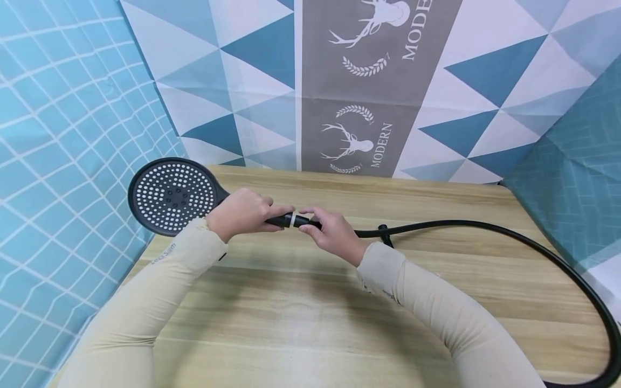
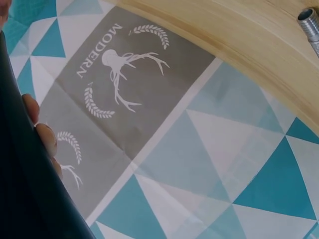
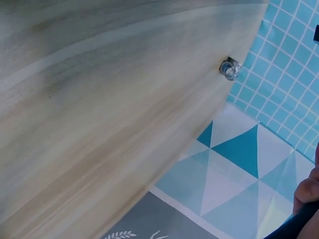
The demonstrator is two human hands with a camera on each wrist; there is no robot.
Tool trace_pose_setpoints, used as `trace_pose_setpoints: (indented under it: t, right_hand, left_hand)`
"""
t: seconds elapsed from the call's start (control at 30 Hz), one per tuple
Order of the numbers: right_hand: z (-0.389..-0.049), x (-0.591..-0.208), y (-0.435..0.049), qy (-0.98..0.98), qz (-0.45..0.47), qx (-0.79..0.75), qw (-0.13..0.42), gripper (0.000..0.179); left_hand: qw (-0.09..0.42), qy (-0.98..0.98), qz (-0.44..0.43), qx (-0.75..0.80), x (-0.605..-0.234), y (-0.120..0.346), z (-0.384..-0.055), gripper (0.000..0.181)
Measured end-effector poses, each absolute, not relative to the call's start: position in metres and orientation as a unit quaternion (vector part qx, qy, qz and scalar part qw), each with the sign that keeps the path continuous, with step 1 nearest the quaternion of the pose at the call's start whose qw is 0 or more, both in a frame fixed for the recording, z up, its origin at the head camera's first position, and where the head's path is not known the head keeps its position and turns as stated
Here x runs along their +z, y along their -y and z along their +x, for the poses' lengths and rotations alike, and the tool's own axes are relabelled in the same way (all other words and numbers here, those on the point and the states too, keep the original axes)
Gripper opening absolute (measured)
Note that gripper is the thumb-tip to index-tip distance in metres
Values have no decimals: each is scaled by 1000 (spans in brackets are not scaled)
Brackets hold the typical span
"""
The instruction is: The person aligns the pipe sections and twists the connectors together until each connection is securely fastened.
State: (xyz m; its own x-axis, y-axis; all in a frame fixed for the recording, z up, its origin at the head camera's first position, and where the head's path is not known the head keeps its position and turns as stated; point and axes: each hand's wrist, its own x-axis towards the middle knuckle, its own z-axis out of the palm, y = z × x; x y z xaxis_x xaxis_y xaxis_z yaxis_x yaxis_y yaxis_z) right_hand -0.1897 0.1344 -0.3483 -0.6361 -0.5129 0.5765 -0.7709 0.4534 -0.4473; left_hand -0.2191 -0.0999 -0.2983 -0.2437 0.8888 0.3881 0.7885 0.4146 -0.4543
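Note:
A black shower head [image 1: 174,196] with a round, white-dotted face is held above the table's left part. My left hand [image 1: 242,213] grips its handle. Beside it my right hand [image 1: 337,234] pinches the black end of the shower hose [image 1: 466,222], in line with the handle. A pale ring [image 1: 293,220] shows at the joint between them; how tightly they are joined I cannot tell. In the left wrist view, a large dark surface fills the lower left, with fingertips [image 2: 46,139] along its edge. Fingers [image 3: 306,191] appear at the right wrist view's right edge.
The hose loops over the right side of the wooden table [image 1: 291,318]. A small black fitting [image 1: 385,235] lies by the hose. In the wrist views a silver metal fitting [image 2: 309,24] stands on the wood. Patterned sheets [image 1: 262,81] border the back and sides.

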Motion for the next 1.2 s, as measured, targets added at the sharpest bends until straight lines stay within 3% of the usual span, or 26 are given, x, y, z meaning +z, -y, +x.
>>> trace_pose_setpoints:
  t: [0.2, 0.37, 1.03, 1.2]
  right_hand:
    - [-192, -351, -136, 804, 407, 379, 211, 14]
    - [-191, -354, -135, 804, 416, 369, 212, 21]
    - [-192, -359, -130, 807, 395, 391, 199, 21]
    - [-192, -361, -132, 812, 396, 367, 223, 39]
  left_hand:
    - [299, 789, -531, 80, -299, 99, -221, 38]
    - [308, 780, -540, 71, -301, 99, -219, 40]
    - [308, 779, -541, 77, -301, 101, -219, 41]
    - [312, 778, -539, 85, -300, 100, -219, 41]
